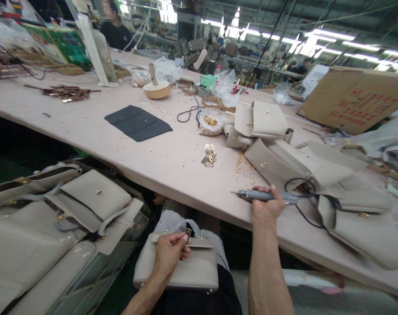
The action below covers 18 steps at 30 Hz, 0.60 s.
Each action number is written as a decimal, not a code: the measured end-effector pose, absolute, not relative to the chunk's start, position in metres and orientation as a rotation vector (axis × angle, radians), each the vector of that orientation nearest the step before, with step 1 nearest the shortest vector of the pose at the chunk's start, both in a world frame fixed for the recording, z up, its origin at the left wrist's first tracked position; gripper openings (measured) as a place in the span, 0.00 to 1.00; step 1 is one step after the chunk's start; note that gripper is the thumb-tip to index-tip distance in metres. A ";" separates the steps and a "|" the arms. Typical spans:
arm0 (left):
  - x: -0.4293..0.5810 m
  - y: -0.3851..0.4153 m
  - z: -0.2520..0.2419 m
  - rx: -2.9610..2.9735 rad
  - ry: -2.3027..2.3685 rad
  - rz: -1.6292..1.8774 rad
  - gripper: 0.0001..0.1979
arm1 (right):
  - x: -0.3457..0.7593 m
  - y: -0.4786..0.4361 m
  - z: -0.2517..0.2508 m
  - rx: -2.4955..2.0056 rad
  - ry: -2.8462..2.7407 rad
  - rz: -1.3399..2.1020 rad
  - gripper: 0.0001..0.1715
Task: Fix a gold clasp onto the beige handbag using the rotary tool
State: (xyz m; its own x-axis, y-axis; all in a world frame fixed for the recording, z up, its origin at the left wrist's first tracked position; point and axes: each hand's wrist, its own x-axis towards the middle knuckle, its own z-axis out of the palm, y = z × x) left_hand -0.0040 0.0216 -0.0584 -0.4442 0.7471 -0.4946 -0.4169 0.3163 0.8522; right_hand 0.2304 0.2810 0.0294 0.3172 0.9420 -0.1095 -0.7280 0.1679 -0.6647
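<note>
Our left hand (169, 254) is pinching a clasp (188, 233) on the bag (192, 269) in our lap, while our right hand (266, 206) is gripping a screwdriver (251, 194) above the table (172, 162).

illegible red print on cardboard box (353, 98)

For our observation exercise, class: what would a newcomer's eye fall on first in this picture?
The right hand grips an electric screwdriver at the near edge of the table. Below, the left hand pinches a brass fitting against a pale handbag on the lap. More pale handbags pile up on the table's right.
</note>
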 end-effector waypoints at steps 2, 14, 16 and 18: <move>-0.004 0.022 -0.058 0.311 1.513 1.380 0.29 | 0.229 0.280 0.031 -0.702 -0.312 1.226 0.13; -0.005 0.020 -0.063 0.336 1.514 1.362 0.29 | 0.229 0.278 0.031 -0.709 -0.275 1.209 0.11; -0.005 0.020 -0.062 0.329 1.518 1.374 0.29 | 0.229 0.278 0.030 -0.711 -0.284 1.201 0.11; -0.005 0.020 -0.062 0.323 1.522 1.376 0.28 | 0.228 0.278 0.031 -0.705 -0.269 1.198 0.11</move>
State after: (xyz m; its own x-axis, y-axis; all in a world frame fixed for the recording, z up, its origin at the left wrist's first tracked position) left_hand -0.0053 0.0202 -0.0618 -0.4490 0.7485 -0.4880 -0.4102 0.3125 0.8568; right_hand 0.2279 0.2776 0.0314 0.3638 0.9161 -0.1687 -0.7561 0.1847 -0.6278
